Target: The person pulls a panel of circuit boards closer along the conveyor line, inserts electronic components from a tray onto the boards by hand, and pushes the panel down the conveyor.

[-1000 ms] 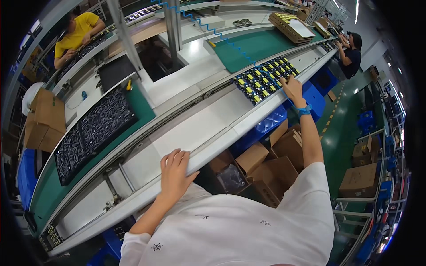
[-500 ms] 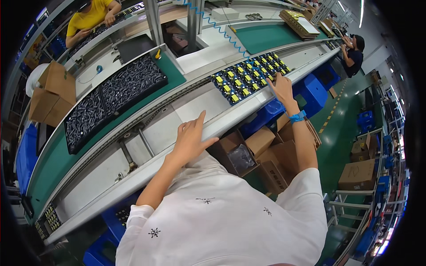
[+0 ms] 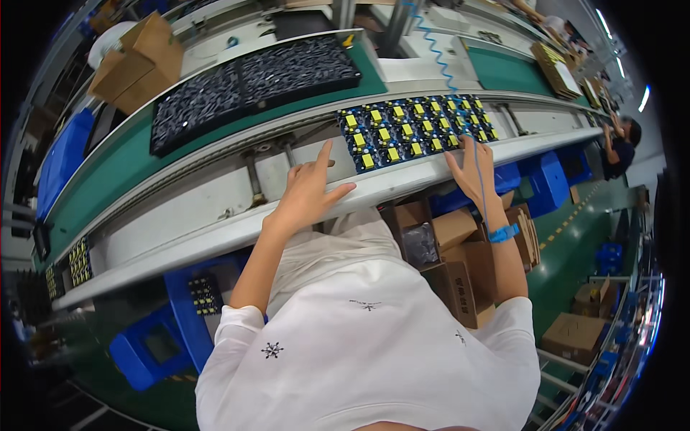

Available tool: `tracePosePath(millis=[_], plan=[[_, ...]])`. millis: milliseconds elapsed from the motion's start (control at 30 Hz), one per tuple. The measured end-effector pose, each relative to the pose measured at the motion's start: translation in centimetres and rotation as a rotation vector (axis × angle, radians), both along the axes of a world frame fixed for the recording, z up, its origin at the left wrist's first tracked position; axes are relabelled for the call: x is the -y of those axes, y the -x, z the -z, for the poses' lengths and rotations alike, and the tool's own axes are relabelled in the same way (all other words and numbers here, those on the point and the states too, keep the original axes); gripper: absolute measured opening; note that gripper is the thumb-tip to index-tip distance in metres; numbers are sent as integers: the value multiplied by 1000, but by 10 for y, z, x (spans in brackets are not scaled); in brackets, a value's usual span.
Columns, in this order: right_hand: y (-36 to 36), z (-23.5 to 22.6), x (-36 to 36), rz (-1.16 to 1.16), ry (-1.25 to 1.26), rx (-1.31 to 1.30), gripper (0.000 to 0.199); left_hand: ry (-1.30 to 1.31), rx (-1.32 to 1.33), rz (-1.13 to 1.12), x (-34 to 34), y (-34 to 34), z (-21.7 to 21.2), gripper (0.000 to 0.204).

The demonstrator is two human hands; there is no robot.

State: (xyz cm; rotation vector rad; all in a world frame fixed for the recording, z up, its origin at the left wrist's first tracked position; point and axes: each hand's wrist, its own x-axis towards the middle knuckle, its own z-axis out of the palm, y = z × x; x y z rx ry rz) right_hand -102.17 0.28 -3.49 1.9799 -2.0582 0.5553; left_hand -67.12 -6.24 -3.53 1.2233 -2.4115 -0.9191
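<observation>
The panel of circuit boards (image 3: pixel 407 130) is laid flat in the conveyor trough, behind the white front rail (image 3: pixel 413 174). By its look, the panel is judged light, thin and fairly stiff, with limited flex across its length. The yellow blocks (image 3: pixel 383 134) and small parts on its upper face are judged fragile under side pressure; the grip is best taken at the outer edges, one hand per short end, with the parts left unpressed. Slipping is judged unlikely at the edges.

The left hand (image 3: pixel 305 188) is spread wide and empty, its forefinger pointed just beside the panel's left end. The right hand (image 3: pixel 474 172) is half curled at the near right edge, thumb and forefinger slightly parted; whether the edge is pinched or merely touched cannot be told.
</observation>
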Motion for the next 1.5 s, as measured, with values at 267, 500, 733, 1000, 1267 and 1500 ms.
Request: tracePosePath(millis=[267,500,733,1000,1267,1500], plan=[[-71,-8,3,-229,-54,-53,52,4,8,-5,-16,-69,-10,87],[-121,-17,6,-371,-156,-97,42,52,79,23,-28,-136,-22,79],[-155,-22,7,-476,-301,-158,36,526,-113,-195,63,-189,-38,18],[-185,-15,6,-693,-147,-154,35,688,197,-310,198,-171,-38,16],[-196,-29,42,-842,-193,-221,28,717,240,-334,223,-150,-15,16],[-265,-76,221,-942,-62,-16,10,628,137,-327,223,-161,-16,19]])
